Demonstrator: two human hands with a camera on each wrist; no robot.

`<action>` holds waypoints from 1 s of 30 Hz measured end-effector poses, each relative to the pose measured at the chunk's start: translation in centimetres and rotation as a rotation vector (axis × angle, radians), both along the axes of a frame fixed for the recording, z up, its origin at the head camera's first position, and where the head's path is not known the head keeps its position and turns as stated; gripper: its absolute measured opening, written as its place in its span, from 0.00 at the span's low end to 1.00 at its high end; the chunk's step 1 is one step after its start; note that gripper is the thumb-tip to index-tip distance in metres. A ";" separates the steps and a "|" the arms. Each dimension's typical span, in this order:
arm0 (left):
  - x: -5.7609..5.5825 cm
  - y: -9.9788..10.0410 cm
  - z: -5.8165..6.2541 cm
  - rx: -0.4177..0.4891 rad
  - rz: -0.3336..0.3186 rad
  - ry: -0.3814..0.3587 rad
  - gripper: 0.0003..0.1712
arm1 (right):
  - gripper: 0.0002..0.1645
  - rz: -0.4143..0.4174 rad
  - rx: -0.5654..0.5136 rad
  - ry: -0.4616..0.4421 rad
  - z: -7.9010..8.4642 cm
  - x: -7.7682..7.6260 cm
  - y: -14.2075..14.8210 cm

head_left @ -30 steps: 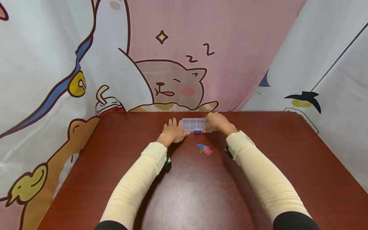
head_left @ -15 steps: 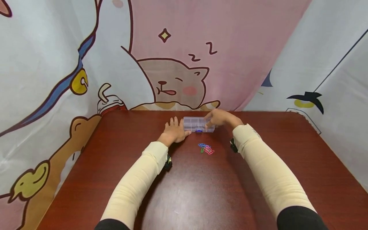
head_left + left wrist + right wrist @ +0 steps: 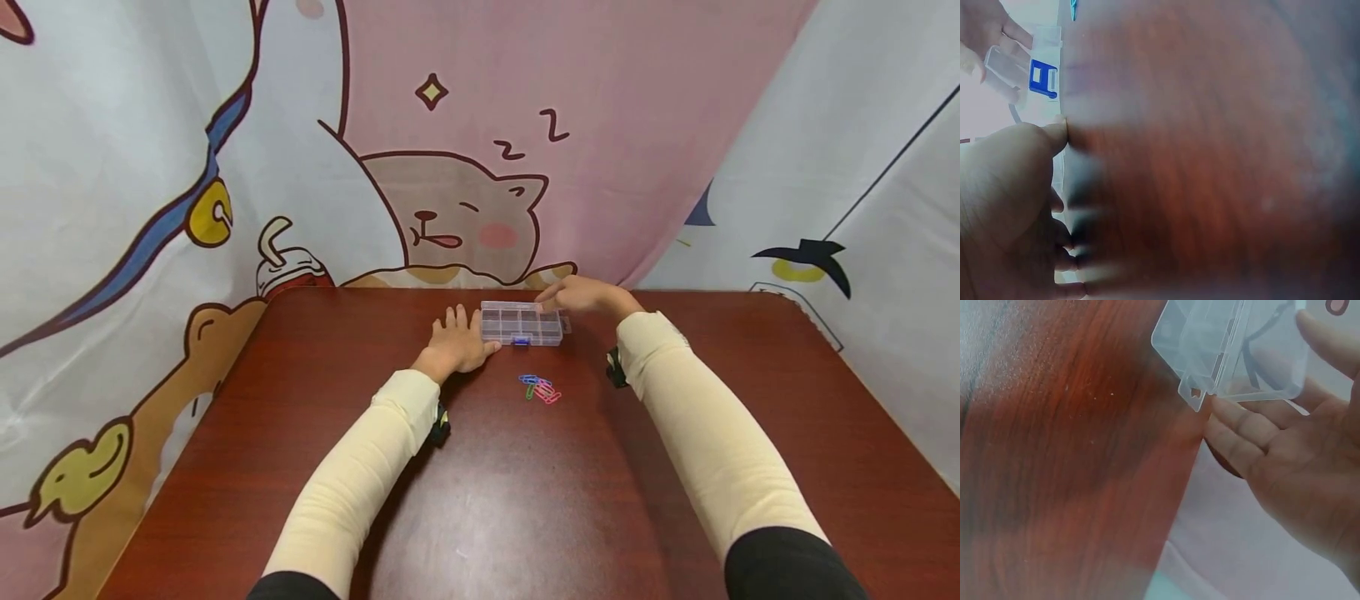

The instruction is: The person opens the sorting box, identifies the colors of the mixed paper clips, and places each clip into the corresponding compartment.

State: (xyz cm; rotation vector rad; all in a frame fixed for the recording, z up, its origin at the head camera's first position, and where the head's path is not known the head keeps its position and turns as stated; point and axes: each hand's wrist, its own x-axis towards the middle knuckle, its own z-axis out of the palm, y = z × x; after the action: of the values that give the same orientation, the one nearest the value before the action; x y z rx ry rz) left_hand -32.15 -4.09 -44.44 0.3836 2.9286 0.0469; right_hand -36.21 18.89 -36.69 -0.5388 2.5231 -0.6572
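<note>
A clear plastic compartment box (image 3: 520,332) with a blue latch (image 3: 1043,79) stands near the table's back edge, its lid (image 3: 1272,356) swung up at the rear. My left hand (image 3: 457,343) lies flat with spread fingers at the box's left end, the thumb along its front corner. At the back right, my right hand (image 3: 581,296) holds the lid's edge: in the right wrist view the thumb is at its rim and fingers show behind the clear plastic. Several blue, pink and green paper clips (image 3: 542,389) lie in a loose pile in front of the box.
The dark red wooden table (image 3: 480,500) ends just behind the box. Behind it hangs a cartoon-printed curtain (image 3: 637,125). A small clear tab (image 3: 1194,392) sticks out from the box's right end.
The box's lid has swung up and back, baring the compartments. My right hand has moved back and right with it. My left hand stays beside the box, and the paper clips lie as before.
</note>
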 end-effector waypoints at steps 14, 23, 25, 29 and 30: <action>0.1 0.0 -0.2 0.028 -0.009 -0.014 0.46 | 0.34 -0.406 -0.494 -0.254 -2.2 -0.7 0.1; 0.1 0.1 0.1 0.019 -0.014 -0.013 0.46 | 0.31 -0.643 -0.534 -0.238 -1.8 -0.7 -1.6; 0.1 0.0 0.1 0.025 -0.020 -0.016 0.46 | 0.31 -0.671 -0.547 -0.245 -1.8 -0.9 -1.7; -0.3 -0.4 0.2 0.070 -0.036 -0.046 0.51 | 0.31 -0.707 -0.590 -0.254 -1.8 -1.0 -1.9; -0.4 -0.5 0.2 0.088 -0.040 -0.056 0.52 | 0.31 -0.710 -0.595 -0.256 -1.8 -1.0 -1.9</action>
State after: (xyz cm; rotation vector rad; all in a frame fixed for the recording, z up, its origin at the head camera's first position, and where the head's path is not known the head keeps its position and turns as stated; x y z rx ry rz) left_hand -32.55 -4.56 -44.19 0.4466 2.8690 0.1783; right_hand -37.24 16.98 -38.48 0.2864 2.2128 -1.6375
